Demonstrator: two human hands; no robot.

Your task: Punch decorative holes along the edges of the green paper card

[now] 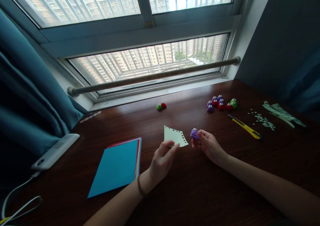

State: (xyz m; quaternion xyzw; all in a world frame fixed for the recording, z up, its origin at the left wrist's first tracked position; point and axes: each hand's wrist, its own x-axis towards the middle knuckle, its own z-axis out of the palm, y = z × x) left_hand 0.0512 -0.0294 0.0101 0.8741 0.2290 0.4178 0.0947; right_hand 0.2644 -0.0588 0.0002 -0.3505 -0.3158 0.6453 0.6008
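My left hand (162, 161) pinches a pale green sheet of paper (172, 135) by its near edge. A row of small punched holes runs along the sheet's right side. Just right of the paper, my right hand (208, 145) grips a small purple craft punch (194, 134) between thumb and fingers. A narrow gap separates the punch from the paper. Both hands are held over the dark wooden table (190, 186).
Coloured sheets (116, 166) lie stacked at left, blue on top. More small punches (220, 103) cluster at the back right, with a red and a green punch (161, 106) further left. A yellow utility knife (246, 127), punched bits (265, 121) and green strips (280, 112) lie at right. A white power bank (56, 152) sits left.
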